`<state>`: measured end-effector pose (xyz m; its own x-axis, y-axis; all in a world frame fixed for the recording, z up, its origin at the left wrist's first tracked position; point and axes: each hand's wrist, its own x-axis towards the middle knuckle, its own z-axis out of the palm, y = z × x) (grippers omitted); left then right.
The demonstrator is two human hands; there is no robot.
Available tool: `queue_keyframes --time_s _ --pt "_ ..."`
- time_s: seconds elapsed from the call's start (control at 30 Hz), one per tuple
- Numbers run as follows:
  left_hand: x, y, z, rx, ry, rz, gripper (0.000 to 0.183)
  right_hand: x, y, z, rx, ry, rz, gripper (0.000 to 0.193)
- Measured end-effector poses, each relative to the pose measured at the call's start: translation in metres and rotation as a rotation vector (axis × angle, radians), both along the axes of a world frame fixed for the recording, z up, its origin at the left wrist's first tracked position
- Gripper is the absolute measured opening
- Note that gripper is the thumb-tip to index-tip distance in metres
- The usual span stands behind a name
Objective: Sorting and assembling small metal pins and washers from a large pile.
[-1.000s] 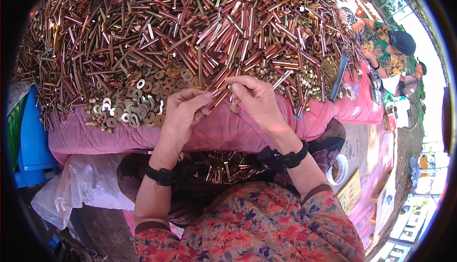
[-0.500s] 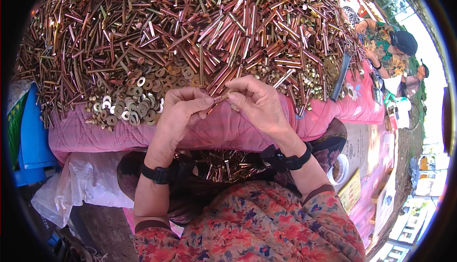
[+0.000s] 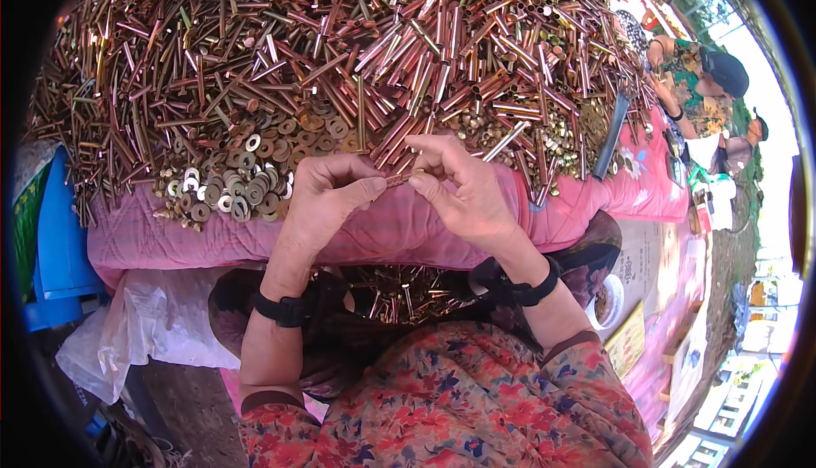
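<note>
Coppery pc [image 3: 397, 180] pinched in L hand [image 3: 325, 198], end @ R hand [image 3: 466, 193] thumb.

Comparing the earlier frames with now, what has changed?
The left hand and right hand have dipped slightly toward the person at the thumbs; a small metal piece now spans the gap between them. No release shows. The loose washers, metal tubes and pink quilt stayed put.

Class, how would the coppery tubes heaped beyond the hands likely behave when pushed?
The tubes look metallic and straight, so probably stiff. Round sides suggest rolling; some open ends hint they may be light for their size.
</note>
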<state>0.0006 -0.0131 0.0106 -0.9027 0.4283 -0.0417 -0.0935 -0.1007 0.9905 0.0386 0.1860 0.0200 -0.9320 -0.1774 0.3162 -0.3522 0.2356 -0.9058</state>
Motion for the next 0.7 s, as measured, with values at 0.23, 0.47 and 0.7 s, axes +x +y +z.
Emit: queue_keyframes --time_s 0.23,0.47,0.7 --pt "0.0 0.001 0.004 0.026 -0.054 -0.01 0.008 0.004 -0.002 0.003 0.023 -0.044 -0.036 0.038" --pt "0.0 0.002 0.005 0.019 -0.067 -0.018 0.007 0.001 -0.002 -0.003 -0.022 0.017 -0.048 0.043" --pt "0.0 0.003 0.007 0.016 -0.118 -0.038 0.007 0.002 -0.002 -0.005 -0.207 -0.119 -0.011 0.052"
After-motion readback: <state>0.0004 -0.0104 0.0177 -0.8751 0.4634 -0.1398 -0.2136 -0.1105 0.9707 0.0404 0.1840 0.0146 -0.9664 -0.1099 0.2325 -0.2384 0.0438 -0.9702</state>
